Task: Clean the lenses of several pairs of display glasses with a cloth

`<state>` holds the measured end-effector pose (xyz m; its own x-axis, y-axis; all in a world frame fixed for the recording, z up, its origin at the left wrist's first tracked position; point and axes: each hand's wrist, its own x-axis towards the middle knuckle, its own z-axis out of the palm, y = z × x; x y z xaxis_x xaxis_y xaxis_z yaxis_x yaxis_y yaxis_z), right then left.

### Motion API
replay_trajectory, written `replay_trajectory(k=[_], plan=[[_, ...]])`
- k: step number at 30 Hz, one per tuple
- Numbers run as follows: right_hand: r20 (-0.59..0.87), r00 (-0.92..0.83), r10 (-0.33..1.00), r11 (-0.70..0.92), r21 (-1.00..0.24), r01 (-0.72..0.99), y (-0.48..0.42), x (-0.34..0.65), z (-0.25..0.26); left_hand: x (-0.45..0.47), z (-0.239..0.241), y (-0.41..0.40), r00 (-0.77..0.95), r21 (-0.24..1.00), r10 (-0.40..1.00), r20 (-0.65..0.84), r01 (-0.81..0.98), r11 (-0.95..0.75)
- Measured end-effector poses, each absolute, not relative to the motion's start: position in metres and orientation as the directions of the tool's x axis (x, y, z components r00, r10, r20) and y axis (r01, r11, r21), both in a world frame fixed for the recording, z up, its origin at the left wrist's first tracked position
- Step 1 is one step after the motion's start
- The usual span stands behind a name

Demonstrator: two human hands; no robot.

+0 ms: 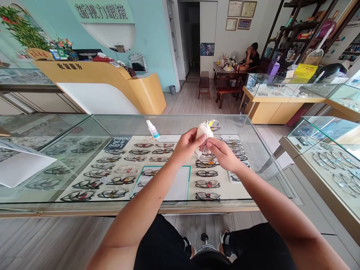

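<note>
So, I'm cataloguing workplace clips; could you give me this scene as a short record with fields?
Left hand: grip on a white cloth
Right hand: fingertips on a pair of glasses
On the glass counter: white bottle, left of the hands
Under the glass: rows of eyeglass frames
Background: seated person at a table

A grey bin (172, 90) stands between a curved counter (149, 92) and a bench (204, 83).

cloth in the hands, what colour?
Off-white cloth; shows best in the head view.
</note>
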<state>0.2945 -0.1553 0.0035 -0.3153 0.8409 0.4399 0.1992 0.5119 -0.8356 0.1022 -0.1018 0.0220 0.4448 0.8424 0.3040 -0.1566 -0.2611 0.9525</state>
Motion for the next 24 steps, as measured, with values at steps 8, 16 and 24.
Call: replay_trajectory(k=[8,16,24], plan=[[0.414,-0.34,0.844,0.47,-0.877,0.1,-0.1542,0.2935,0.0047,0.1002,0.0179,-0.0944,0.502,0.937,0.824,0.264,-0.338,-0.094],[0.389,-0.341,0.856,0.422,-0.906,0.026,-0.1532,0.2949,0.0078,0.0987,0.0211,-0.0945,0.531,0.924,0.805,0.265,-0.379,-0.054],[0.348,-0.364,0.864,0.356,-0.933,-0.049,-0.1503,0.2943,0.0061,0.0966,0.0233,-0.0958,0.597,0.941,0.76,0.258,-0.333,-0.057]])
